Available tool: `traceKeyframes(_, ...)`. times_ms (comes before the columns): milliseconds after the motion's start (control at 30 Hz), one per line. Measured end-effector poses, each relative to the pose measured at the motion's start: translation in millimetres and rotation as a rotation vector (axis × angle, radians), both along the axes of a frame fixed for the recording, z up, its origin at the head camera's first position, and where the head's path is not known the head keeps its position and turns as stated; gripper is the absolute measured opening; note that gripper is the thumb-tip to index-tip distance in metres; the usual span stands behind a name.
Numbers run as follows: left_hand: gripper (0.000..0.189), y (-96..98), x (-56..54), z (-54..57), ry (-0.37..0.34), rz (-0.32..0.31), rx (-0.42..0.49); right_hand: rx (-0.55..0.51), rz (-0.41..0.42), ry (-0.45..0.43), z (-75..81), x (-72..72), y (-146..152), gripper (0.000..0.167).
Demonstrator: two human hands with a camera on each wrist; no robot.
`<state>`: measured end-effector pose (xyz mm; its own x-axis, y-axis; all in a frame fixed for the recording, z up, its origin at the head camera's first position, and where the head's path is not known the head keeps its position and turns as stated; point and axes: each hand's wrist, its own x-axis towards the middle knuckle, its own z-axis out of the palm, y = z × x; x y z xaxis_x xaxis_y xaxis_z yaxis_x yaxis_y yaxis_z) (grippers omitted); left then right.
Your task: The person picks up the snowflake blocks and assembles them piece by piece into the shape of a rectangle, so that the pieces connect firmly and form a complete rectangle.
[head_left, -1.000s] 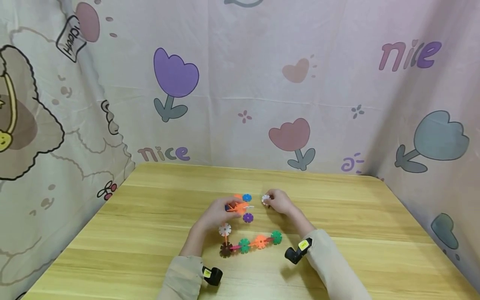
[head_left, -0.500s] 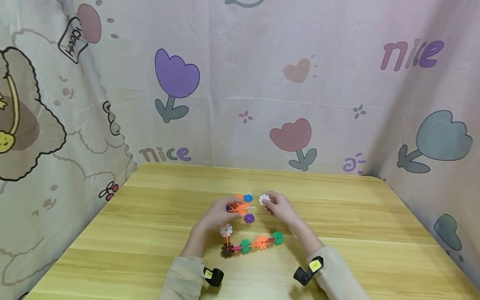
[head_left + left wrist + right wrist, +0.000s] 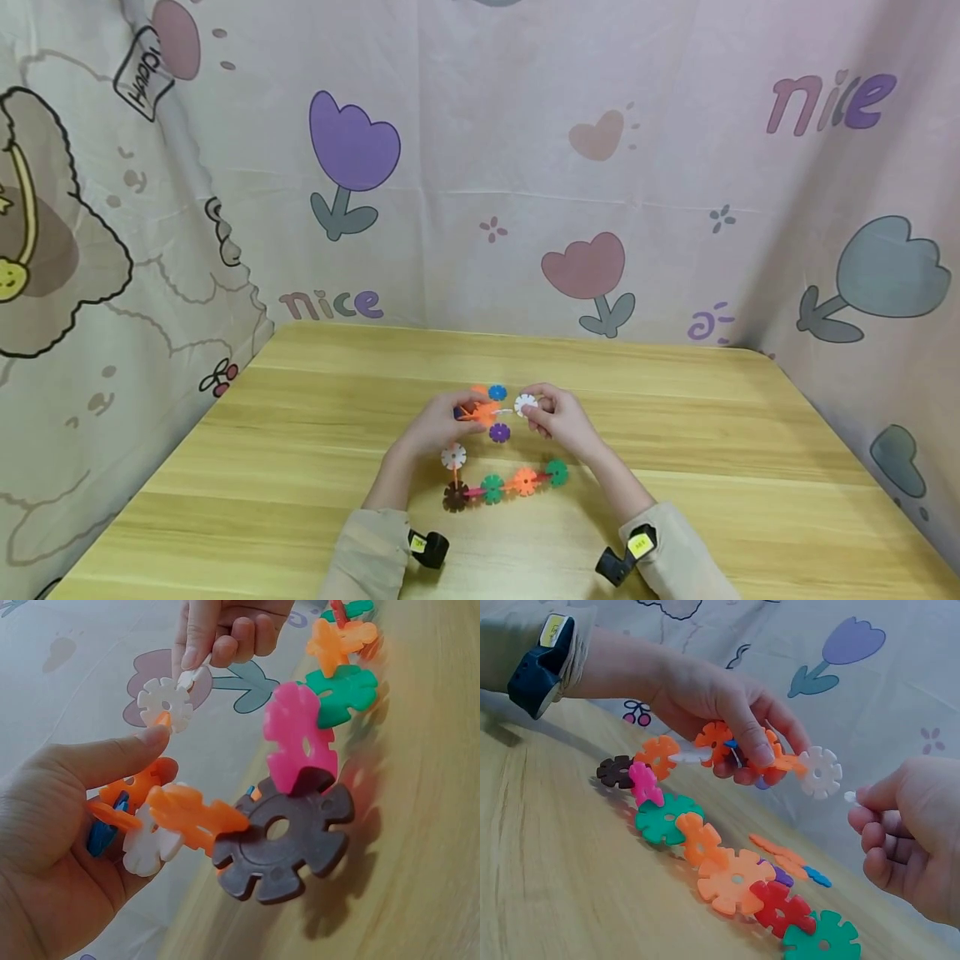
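Note:
My left hand [image 3: 442,427] grips a chain of slotted, flower-shaped plastic discs by its orange pieces. A white disc [image 3: 821,772] stands at the chain's free end, just past the left fingertips. Between right thumb and index finger, my right hand [image 3: 561,417] pinches another white disc [image 3: 525,406]. In the right wrist view only its edge shows, a short gap from the chain's white end disc. From the left hand the chain bends at a brown disc [image 3: 285,836], then runs right through pink, green, orange and red to a green end disc [image 3: 557,472].
Just beyond the left hand lie a loose blue disc [image 3: 497,392] and orange discs [image 3: 776,851]. A purple disc [image 3: 499,432] lies nearer. The wooden table [image 3: 300,483] meets a patterned curtain [image 3: 465,150] at the back and sides.
My right hand has moved slightly left and nearer the chain's white end with its white disc, which now faces the head camera more fully. The left hand has stayed nearly still.

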<state>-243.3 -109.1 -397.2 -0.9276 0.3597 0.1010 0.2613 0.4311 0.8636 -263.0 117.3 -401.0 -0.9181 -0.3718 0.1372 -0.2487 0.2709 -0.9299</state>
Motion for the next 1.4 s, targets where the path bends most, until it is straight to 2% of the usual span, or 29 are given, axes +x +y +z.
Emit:
traceKeyframes(67, 0.037, 0.3, 0.1, 0.2, -0.002, 0.000, 0.004, 0.009, -0.001, 0.003, 0.0, 1.0, 1, 0.028)
traceKeyframes(100, 0.037, -0.7, -3.8, -5.1, 0.002, -0.003, 0.003, 0.007, -0.001, 0.003, -3.3, -0.7, 1, 0.029)
traceKeyframes(467, 0.036, -0.3, -3.3, -4.9, 0.018, 0.009, -0.040, -0.056, 0.037, -0.074, -1.5, 3.1, -2, 0.029)
traceKeyframes(733, 0.036, -0.3, -2.7, -4.7, 0.021, 0.016, -0.043, -0.048, 0.021, -0.072, 21.4, 20.1, -7, 0.024)
traceKeyframes(833, 0.036, 0.6, -2.4, -3.4, 0.018, 0.016, -0.040, -0.057, 0.018, -0.072, 23.1, 21.2, -8, 0.024)
traceKeyframes(1100, 0.035, 1.6, -3.3, -4.0, 0.014, 0.020, -0.033, -0.102, 0.012, -0.093, -1.5, 7.1, -8, 0.024)
traceKeyframes(1400, 0.033, 1.4, -4.6, -3.6, 0.030, 0.015, -0.037, -0.164, 0.026, -0.048, -8.0, 9.2, -10, 0.017)
